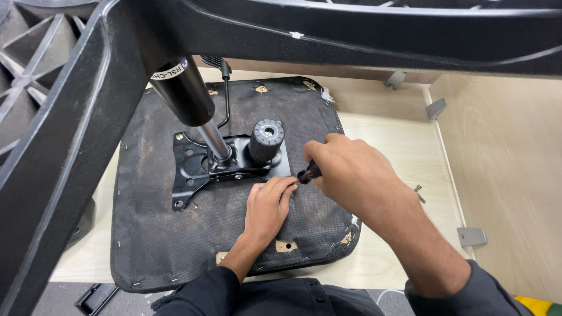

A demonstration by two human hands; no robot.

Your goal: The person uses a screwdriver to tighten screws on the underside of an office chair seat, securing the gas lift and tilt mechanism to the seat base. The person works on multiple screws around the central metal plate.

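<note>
Driving a fastener at the front edge of the black metal mechanism plate (199, 167) on the upturned black fabric-covered chair seat (152, 234).

My right hand (351, 175) is clenched on the dark-handled screwdriver (308, 173), its tip hidden by my left hand (268, 205), whose fingers (280, 187) lie flat and loose on the fabric, gripping nothing. I judge it best to keep the driver square, press firmly, and mind the ribbed black knob (266, 139) and chrome gas cylinder (213, 140) close by.
</note>
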